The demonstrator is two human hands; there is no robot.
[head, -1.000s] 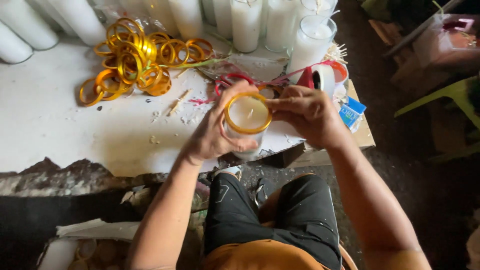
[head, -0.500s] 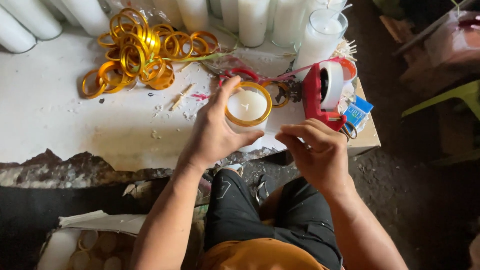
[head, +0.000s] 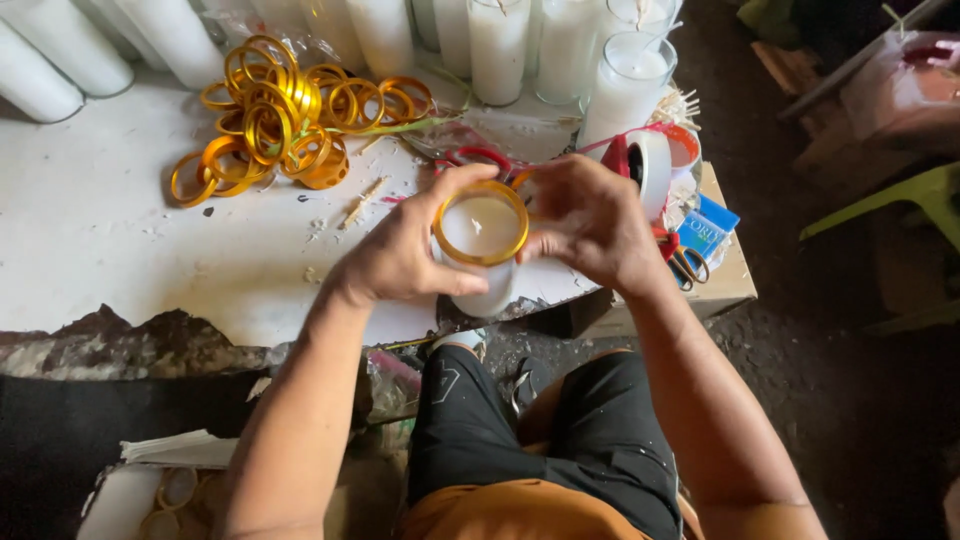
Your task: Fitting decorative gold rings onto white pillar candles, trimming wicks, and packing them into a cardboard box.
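A glass candle (head: 482, 235) filled with white wax, with a gold ring around its rim, is held over the white table's front edge. My left hand (head: 400, 255) wraps around the glass from the left, thumb up at the rim. My right hand (head: 590, 222) grips the rim and gold ring from the right. Behind my right hand sits a red tape dispenser with a white roll (head: 648, 165).
A pile of gold rings (head: 285, 115) lies at the back left of the white table (head: 120, 240). Tall white glass candles (head: 498, 45) line the far edge. Scissors and a blue packet (head: 700, 238) sit at the right corner. My knees are below the table.
My right hand rose from below the table's edge back to the candle's rim. The candle stays held in my left hand.
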